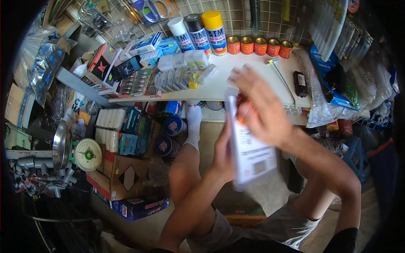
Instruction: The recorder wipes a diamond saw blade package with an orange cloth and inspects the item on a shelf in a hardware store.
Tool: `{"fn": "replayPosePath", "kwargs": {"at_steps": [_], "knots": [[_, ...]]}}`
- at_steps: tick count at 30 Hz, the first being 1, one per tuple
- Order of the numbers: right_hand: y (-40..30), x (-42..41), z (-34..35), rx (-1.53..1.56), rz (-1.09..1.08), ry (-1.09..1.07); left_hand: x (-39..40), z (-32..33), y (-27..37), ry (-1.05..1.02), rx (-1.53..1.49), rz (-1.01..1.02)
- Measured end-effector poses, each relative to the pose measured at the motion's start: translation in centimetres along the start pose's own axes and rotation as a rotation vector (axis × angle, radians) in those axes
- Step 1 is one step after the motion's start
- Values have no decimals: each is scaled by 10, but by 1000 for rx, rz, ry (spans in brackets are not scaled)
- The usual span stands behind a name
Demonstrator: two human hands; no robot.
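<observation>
A flat, pale package [254, 161] with printed writing is upright in front of me, blurred by motion. My left hand [224, 151] grips it along its left side, the fingers partly hidden behind it. Over its top part is my right hand [261, 107], blurred, with fingers bent; whether it holds anything cannot be told. Something orange shows between the right hand and the package. Beyond the hands, the white shelf [218, 76] carries spray cans [215, 33], several small red tins [247, 46], clear plastic cases [177, 79] and a thin metal rod with a head [283, 77].
A dial scale [88, 155] with a metal pan stands at left, near grey pipe fittings [41, 167] and cardboard boxes [126, 177]. A black item [300, 83] lies at the shelf's right, beside plastic bags [329, 110]. Behind the shelf is a wire grid [237, 19]. My legs are below.
</observation>
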State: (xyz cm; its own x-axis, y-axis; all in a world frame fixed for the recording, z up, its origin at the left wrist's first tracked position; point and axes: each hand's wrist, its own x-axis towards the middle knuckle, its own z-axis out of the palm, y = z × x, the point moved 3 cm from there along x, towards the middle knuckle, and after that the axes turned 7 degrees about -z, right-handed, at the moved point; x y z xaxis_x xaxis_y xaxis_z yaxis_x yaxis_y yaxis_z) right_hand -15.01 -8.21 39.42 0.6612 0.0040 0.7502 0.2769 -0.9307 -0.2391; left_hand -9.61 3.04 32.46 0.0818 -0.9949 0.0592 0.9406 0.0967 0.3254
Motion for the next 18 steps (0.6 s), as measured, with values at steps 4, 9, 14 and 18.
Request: {"fn": "replayPosePath", "kwargs": {"at_steps": [4, 9, 14, 18], "knots": [[-52, -12, 25, 130, -202, -206, 7, -5, -5, -113, -89, 5], [0, 20, 10, -201, -252, -47, 3, -1, -2, 23, -40, -106], [-12, 18, 19, -17, -109, -33, 1, -13, 0, 122, 59, -38], [-31, 30, 32, 89, -254, -137, -3, -22, 4, 241, 209, 151]]}}
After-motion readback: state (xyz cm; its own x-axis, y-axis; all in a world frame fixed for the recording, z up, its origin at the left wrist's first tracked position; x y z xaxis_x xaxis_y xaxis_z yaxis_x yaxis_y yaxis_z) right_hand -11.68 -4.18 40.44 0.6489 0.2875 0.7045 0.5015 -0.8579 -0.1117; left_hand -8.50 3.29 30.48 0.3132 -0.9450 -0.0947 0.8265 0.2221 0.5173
